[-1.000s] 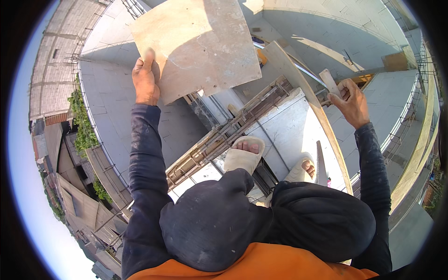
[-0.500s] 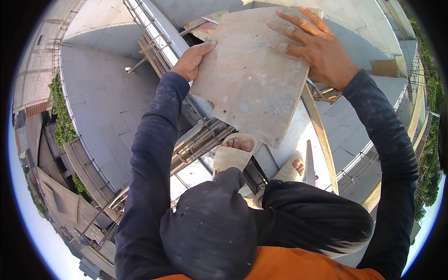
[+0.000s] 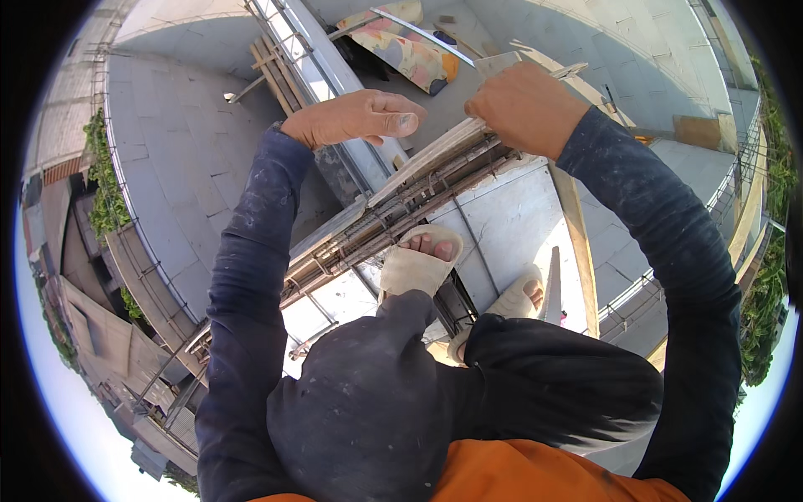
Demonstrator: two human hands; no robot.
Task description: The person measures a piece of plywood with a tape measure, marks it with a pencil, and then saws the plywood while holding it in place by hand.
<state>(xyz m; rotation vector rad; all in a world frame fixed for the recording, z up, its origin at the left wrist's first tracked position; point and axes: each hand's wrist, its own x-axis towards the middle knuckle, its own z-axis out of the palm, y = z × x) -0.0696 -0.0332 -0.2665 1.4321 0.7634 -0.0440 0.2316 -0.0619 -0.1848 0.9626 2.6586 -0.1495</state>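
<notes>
My left hand (image 3: 355,117) hangs over the beam gap with fingers stretched to the right and the thumb apart, holding nothing visible. To its right, my right hand (image 3: 527,109) is closed in a fist, back upward. A pale flat piece (image 3: 499,62) shows just beyond its knuckles; it looks like a corner of the plywood board, most of which is hidden or turned edge-on. Below the hands runs a wooden strip (image 3: 427,163) beside tied rebar (image 3: 447,180). My sandalled foot (image 3: 422,258) rests just nearer than that rebar.
White sheeting (image 3: 523,213) lies right of my foot, bordered by a timber (image 3: 575,243). A handsaw-like blade (image 3: 553,284) stands by my other sandal (image 3: 519,294). Deep drops with grey block walls (image 3: 167,167) lie on both sides. A patterned sheet (image 3: 406,54) lies ahead below.
The plywood board's broad face has gone from view, uncovering the rebar and wooden strip. My left hand has let go of its edge. My right hand, flat before, has closed and come lower.
</notes>
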